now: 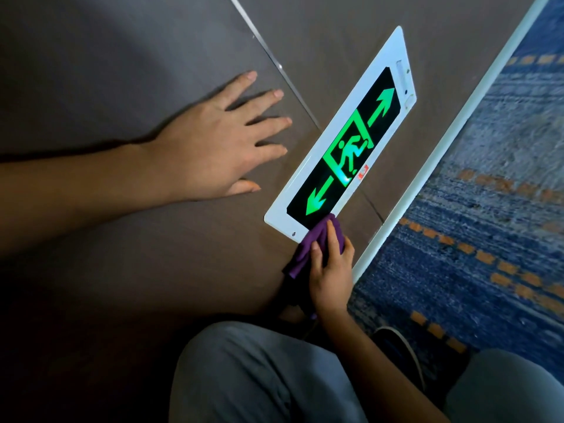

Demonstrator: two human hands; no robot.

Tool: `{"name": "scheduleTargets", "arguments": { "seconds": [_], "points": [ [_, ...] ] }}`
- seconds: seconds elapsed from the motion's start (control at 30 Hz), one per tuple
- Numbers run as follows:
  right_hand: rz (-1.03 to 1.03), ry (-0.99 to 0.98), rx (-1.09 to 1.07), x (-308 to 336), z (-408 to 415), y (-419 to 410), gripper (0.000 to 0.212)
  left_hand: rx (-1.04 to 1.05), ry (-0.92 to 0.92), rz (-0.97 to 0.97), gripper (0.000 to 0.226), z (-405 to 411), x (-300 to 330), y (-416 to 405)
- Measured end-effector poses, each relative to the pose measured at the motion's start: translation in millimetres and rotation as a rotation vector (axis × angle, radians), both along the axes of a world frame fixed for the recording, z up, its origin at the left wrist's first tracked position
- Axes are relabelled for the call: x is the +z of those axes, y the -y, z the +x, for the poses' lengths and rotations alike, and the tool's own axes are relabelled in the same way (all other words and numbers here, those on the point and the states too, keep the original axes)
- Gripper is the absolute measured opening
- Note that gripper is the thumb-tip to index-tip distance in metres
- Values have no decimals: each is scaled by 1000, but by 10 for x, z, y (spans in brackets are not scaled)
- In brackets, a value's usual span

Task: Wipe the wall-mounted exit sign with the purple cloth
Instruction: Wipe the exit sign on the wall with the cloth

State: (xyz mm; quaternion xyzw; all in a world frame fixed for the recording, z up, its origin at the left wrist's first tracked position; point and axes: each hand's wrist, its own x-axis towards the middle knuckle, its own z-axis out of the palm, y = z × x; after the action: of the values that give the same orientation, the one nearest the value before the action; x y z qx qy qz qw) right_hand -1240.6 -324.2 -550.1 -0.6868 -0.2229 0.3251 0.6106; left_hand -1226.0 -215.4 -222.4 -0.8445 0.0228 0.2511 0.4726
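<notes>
The exit sign (375, 96) is a long white-framed panel on the brown wall, with a black face, two green arrows and a lit green running figure. It runs diagonally from lower left to upper right. My right hand (331, 276) grips the bunched purple cloth (308, 245) and presses it against the sign's near lower corner, just below the lower arrow. My left hand (219, 141) lies flat on the wall to the left of the sign, fingers spread, holding nothing.
A white baseboard (451, 138) runs along the wall's bottom edge to the right of the sign. Beyond it lies blue carpet (488, 209) with orange dashes. My grey-trousered knees (259, 377) and a dark shoe (399, 349) fill the bottom.
</notes>
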Motion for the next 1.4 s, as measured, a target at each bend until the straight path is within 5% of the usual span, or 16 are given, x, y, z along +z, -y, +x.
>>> {"name": "scheduleTargets", "arguments": {
  "seconds": [0.37, 0.77, 1.1, 1.4],
  "points": [
    [-65, -85, -49, 136, 1068, -462, 54, -2, 32, -40, 67, -22, -101, 1],
    [-3, 49, 142, 23, -121, 219, 57, -19, 22, -80, 66, -24, -93, 4],
    [81, -65, -134, 261, 710, -155, 58, -6, 36, -92, 64, -27, -110, 3],
    [57, 42, 90, 113, 629, -137, 56, -14, 94, -89, 66, 97, -190, -26]
  ]
}}
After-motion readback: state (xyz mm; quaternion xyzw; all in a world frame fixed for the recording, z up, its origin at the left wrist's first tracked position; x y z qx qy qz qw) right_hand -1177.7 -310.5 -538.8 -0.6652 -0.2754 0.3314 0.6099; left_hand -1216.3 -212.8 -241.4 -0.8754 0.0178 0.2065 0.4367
